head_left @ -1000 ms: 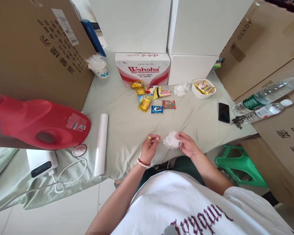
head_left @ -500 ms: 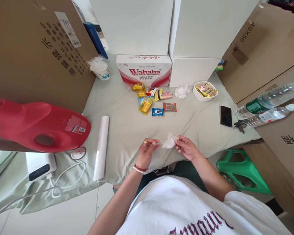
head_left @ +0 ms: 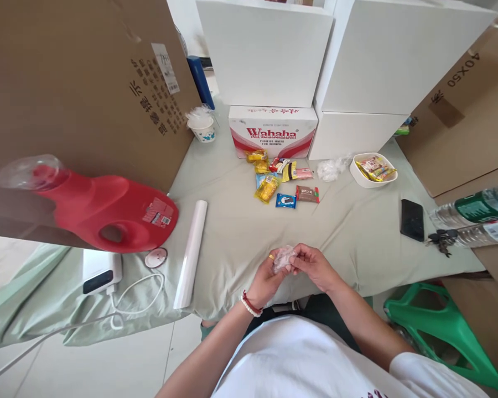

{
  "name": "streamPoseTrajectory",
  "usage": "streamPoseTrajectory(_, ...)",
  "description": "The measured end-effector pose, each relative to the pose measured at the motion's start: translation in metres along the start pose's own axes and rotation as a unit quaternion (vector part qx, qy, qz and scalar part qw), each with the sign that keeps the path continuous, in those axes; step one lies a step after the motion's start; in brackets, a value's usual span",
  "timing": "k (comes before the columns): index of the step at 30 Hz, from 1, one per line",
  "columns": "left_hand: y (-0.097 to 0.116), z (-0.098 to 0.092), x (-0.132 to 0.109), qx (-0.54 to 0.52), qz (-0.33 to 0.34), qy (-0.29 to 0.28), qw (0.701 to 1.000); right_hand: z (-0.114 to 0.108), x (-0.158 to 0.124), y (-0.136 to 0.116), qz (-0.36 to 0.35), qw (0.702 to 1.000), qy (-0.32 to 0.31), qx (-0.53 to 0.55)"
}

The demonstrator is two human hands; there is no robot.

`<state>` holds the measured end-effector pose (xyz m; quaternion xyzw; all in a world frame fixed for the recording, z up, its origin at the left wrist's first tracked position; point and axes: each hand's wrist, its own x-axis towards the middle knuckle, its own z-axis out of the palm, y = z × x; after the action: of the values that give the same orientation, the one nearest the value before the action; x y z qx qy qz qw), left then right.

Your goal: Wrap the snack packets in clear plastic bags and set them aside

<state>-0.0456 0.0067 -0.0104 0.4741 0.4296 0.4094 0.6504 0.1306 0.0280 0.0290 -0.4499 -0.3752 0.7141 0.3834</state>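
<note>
A crumpled piece of clear plastic film (head_left: 283, 258) is between my two hands, close to the table's front edge. My left hand (head_left: 268, 276), with a ring and a beaded bracelet, is closed around its left side. The fingers of my right hand (head_left: 313, 265) pinch its right side. Beyond the hands lie several wrapped snacks: a blue packet (head_left: 286, 200), a brown packet (head_left: 307, 194) and a yellow packet (head_left: 268, 189) among them. To their right rests a clump of clear plastic (head_left: 331, 169), beside a white bowl (head_left: 361, 178) holding more snack packets.
A white roll (head_left: 191, 254), a red jug (head_left: 120, 213) and a power bank with cable (head_left: 102, 268) are on the left. A Wahaha box (head_left: 273, 132) stands at the back near a paper cup (head_left: 202, 130). A phone (head_left: 412, 219) and plastic bottles (head_left: 481, 207) lie right; a green stool (head_left: 444, 331) stands below.
My left hand has come over to the plastic film and closed on it; before, only the right hand held it. The camera view has shifted, so everything appears moved rightward.
</note>
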Motion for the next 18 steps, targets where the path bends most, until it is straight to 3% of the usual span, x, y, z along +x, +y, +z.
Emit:
streamPoseTrajectory(3,0.004,-0.010,0.002,0.008,0.002,0.063,0.998,-0.007,0.004,-0.009,-0.001,0.999,0.030,-0.013)
streamPoseTrajectory(6,0.009,-0.015,0.005,0.023,0.012,0.087,0.996,-0.017,0.005,-0.014,0.017,0.997,0.069,-0.002)
streamPoseTrajectory(9,0.011,-0.009,0.011,0.061,0.027,0.098,0.993,-0.018,0.006,-0.013,0.025,0.996,0.085,-0.001)
streamPoseTrajectory(12,0.011,0.002,0.021,0.081,0.019,0.114,0.990,-0.014,0.006,-0.009,0.029,0.997,0.064,-0.017)
streamPoseTrajectory(18,0.012,0.006,0.032,-0.130,-0.017,0.164,0.978,-0.025,-0.003,-0.009,0.004,0.998,0.068,-0.014)
